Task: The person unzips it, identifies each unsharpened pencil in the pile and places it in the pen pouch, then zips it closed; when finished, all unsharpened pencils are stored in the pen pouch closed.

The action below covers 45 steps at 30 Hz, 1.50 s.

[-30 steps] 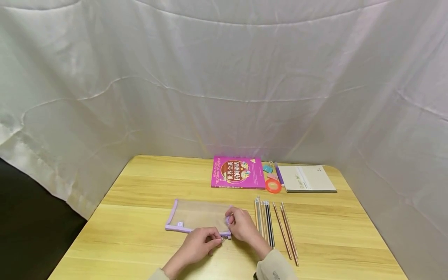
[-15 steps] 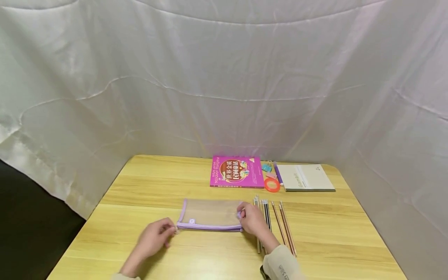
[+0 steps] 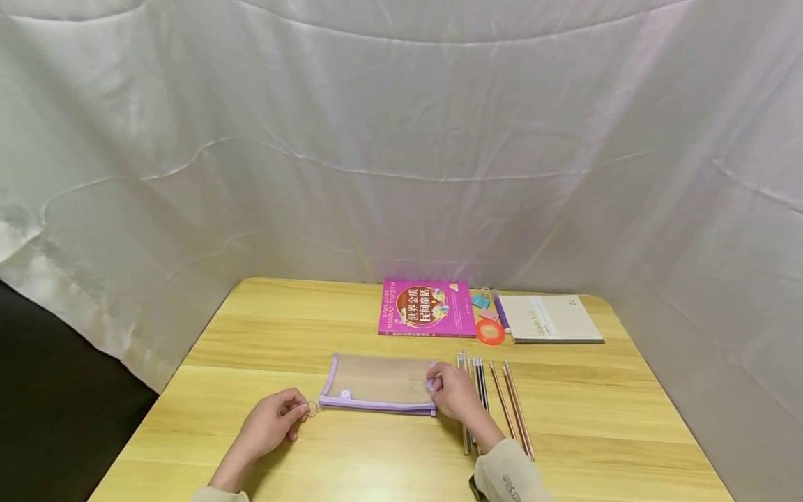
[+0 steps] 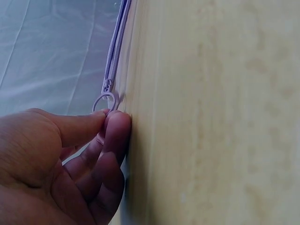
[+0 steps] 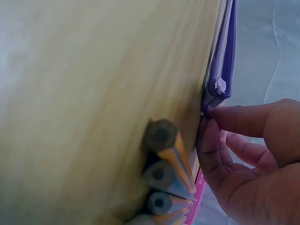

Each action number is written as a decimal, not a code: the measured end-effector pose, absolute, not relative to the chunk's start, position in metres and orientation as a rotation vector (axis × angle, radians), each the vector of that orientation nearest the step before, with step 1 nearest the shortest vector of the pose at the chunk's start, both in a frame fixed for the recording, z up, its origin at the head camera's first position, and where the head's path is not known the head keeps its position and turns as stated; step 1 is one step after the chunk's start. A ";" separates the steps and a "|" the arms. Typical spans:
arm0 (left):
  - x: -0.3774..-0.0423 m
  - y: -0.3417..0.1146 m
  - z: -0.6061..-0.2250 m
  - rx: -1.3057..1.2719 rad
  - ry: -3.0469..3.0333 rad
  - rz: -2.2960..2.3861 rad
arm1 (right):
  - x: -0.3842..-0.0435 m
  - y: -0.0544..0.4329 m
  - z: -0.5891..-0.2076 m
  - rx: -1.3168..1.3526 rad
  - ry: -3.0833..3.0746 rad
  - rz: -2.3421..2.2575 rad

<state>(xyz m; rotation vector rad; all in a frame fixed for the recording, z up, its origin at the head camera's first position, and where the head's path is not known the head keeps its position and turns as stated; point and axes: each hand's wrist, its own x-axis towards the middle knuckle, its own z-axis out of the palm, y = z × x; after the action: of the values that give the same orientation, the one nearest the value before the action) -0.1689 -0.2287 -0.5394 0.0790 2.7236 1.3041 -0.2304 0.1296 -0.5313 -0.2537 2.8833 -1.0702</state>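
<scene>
Pouch lay on the table; the left hand pinched its zipper ring at eight o'clock, the right hand its edge at three o'clock.

The upper half of the frame is filled by a pale grey, faintly glossy curtain, crossed by long wavy creases, and the back and right side of the wood-grained yellow surface are closely bordered by it. The far corners of the surface are rounded, and a soft sheen of light is reflected at the bottom centre. At the lower left, a black area is seen below the curtain's slanting edge.
</scene>
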 end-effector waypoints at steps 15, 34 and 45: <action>-0.167 -0.230 -0.539 0.057 2.755 1.251 | -0.229 0.126 -0.531 -0.277 2.880 -1.079; -0.167 -0.215 -0.536 0.015 2.904 1.056 | -0.229 0.129 -0.530 -0.245 2.870 -1.078; -0.185 -0.185 -0.531 0.385 2.968 1.168 | -0.229 0.129 -0.529 -0.243 2.845 -1.102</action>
<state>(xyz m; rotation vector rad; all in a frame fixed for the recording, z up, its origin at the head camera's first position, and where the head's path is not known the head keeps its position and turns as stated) -0.1853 -0.1854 -0.5309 0.3854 2.9680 1.1678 -0.2295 0.1286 -0.5290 -0.2432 2.8453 -1.1025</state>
